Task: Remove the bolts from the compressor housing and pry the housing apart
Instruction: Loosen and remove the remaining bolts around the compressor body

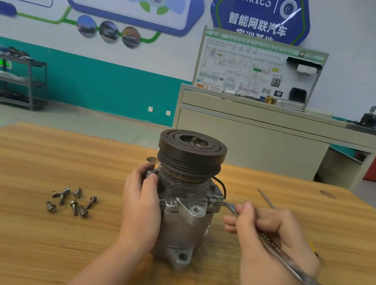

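Here the compressor (pixel 184 201) stands upright on the bench (pixel 18 226), pulley end up, its long axis vertical; the left hand (pixel 142 207) wraps its left flank, fingers curled on a lug, steadying it; the right hand (pixel 273 236) is closed round a wrench (pixel 286 261) slanting up-left, its open end touching the housing's right side at the flange; that end probably works a bolt or the seam; loose bolts (pixel 72 201) lie left, well apart.
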A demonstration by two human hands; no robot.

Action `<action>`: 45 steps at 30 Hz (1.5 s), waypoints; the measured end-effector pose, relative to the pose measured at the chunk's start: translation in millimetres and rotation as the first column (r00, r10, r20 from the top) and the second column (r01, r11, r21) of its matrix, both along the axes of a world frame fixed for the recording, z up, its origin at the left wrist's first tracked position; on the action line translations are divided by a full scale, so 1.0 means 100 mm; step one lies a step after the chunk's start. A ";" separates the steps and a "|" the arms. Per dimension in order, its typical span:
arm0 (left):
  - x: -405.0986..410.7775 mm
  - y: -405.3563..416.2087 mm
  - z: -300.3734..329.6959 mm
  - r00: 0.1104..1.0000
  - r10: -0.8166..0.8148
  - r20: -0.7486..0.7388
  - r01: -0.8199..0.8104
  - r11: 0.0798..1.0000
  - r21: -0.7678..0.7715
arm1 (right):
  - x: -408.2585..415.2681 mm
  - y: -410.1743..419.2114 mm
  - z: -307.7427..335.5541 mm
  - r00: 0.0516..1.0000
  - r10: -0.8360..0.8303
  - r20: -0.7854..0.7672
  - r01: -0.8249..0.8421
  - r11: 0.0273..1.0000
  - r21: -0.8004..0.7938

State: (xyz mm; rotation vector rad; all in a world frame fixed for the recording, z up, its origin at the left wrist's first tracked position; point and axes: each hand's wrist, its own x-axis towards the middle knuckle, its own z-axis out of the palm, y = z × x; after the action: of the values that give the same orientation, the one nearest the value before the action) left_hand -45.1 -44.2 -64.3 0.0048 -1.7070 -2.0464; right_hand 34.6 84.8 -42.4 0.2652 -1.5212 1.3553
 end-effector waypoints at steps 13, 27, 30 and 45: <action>0.02 -0.04 0.01 0.999 -0.047 0.011 0.047 0.998 0.028 | -0.06 -0.03 -0.01 0.988 0.023 0.151 -0.005 0.993 -0.118; -0.11 -0.07 -0.07 0.999 -0.046 -0.028 0.046 0.999 0.007 | -1.02 0.70 0.23 0.368 0.927 0.066 -0.553 0.275 -0.787; -0.12 -0.06 -0.07 0.999 -0.043 -0.028 0.043 0.999 -0.003 | -0.78 0.76 0.32 0.452 0.890 0.056 -0.586 0.343 -0.734; -0.10 -0.06 -0.03 0.998 -0.047 -0.046 0.047 0.999 0.010 | -0.17 0.18 0.07 0.945 0.268 0.187 -0.257 0.963 -0.085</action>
State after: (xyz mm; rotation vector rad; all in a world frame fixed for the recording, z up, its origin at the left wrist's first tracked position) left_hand -54.7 -50.5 -67.7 -0.0792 -1.6830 -2.0733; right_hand 17.8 103.2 -35.1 0.3124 -1.6487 1.6769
